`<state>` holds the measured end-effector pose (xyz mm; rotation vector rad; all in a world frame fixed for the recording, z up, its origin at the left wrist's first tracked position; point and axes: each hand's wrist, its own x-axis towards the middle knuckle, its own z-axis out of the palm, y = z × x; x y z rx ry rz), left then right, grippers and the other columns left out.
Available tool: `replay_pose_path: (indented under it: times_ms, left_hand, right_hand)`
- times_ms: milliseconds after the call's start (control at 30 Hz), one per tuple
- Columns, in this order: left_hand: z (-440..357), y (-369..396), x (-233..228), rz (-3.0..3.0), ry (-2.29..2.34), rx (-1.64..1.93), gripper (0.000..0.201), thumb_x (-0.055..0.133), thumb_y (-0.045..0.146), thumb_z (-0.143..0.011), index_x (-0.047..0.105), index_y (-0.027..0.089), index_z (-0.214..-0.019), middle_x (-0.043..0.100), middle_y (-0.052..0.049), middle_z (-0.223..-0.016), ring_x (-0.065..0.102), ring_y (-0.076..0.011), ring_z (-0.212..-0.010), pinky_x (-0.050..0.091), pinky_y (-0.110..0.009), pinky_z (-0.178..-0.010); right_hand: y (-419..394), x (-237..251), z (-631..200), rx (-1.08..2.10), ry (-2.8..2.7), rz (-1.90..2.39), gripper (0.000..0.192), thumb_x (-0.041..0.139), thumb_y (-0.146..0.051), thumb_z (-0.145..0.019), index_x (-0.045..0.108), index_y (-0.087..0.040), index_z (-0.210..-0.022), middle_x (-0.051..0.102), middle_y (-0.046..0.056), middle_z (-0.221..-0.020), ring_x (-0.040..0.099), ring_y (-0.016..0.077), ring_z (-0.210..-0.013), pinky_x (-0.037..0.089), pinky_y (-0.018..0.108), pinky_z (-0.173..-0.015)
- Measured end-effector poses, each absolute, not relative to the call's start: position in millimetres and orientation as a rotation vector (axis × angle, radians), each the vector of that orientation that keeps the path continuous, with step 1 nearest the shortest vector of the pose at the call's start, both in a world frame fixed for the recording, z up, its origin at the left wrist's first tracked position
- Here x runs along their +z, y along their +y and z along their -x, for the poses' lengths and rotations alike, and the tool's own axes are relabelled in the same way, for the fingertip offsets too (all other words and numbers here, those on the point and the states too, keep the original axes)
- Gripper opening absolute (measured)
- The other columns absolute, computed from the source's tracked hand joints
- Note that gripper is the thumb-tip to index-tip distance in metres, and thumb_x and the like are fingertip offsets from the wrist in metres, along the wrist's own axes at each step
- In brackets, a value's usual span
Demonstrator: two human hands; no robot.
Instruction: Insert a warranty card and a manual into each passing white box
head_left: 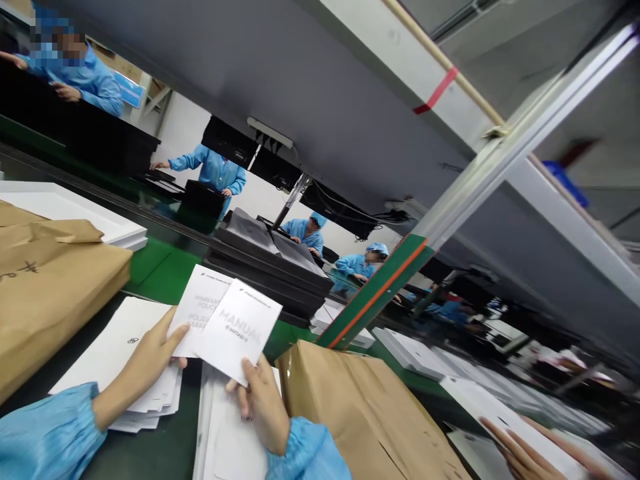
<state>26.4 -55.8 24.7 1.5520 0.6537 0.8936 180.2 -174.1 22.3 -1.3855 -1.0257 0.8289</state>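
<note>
Between the fingers of the left hand (150, 360) and the right hand (260, 400), the manual (239, 330) and the warranty leaflet (200, 307) are white with pale grey print. Both sleeves (47, 433) are light blue. Under the fingers, the paper stacks (120, 347) are white on a dark green table (165, 267). Beside the right fingers, the paper bag (365, 413) is plain brown.

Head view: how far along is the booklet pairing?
Done: one white manual booklet and one white warranty leaflet are picked, overlapped. In hand: right hand holds the manual, left hand the warranty leaflet. Left: white paper stacks remain on the green table; brown paper bag sits beside them.
</note>
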Motion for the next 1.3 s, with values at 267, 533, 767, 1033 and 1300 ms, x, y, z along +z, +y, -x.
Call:
replay_pose_path:
  times_ms: [267,533,767,1033,1300]
  left_hand:
    - [-29,-55,22,-1.643,0.689,0.82,0.052,0.043,0.044,-0.067,0.033,0.019,-0.112,0.053,-0.007,-0.104,0.053,-0.0127,-0.048,0.044,-0.031,-0.06]
    - [-29,-50,16,-1.736,0.657,0.757,0.053,0.042,0.043,-0.068,0.032,0.018,-0.114,0.059,-0.004,-0.088,0.05,-0.0128,-0.042,0.044,-0.031,-0.06]
    - [-30,-53,19,-1.731,0.67,0.707,0.054,0.041,0.043,-0.069,0.032,0.017,-0.115,0.06,-0.001,-0.072,0.049,-0.0139,-0.044,0.042,-0.026,-0.049]
    - [-29,-52,17,-1.811,0.69,0.723,0.051,0.039,0.044,-0.07,0.035,0.016,-0.113,0.057,0.002,-0.057,0.052,-0.0165,-0.045,0.042,-0.03,-0.059]
    - [-29,-53,18,-1.831,0.711,0.719,0.05,0.038,0.042,-0.07,0.036,0.017,-0.113,0.059,0.003,-0.059,0.052,-0.016,-0.045,0.041,-0.027,-0.055]
  right_hand:
    - [-175,22,-178,0.886,-1.12,1.419,0.041,0.033,-0.047,-0.077,0.038,-0.013,-0.099,0.056,-0.001,-0.051,0.03,0.0027,-0.026,0.016,0.015,-0.027]
    - [-175,20,-179,0.872,-1.151,1.414,0.045,0.035,-0.052,-0.074,0.041,-0.013,-0.097,0.055,-0.002,-0.048,0.032,0.0036,-0.026,0.02,0.015,-0.026]
    - [-173,17,-179,0.896,-1.116,1.421,0.046,0.036,-0.053,-0.072,0.04,-0.013,-0.094,0.055,-0.002,-0.047,0.037,0.0047,-0.027,0.022,0.014,-0.027]
    - [-172,16,-179,0.89,-1.108,1.433,0.05,0.036,-0.056,-0.07,0.041,-0.011,-0.094,0.053,-0.002,-0.045,0.043,0.0069,-0.03,0.027,0.016,-0.029]
    - [-171,15,-179,0.911,-1.111,1.436,0.049,0.038,-0.054,-0.071,0.041,-0.011,-0.095,0.054,-0.002,-0.047,0.044,0.0071,-0.031,0.028,0.016,-0.03]
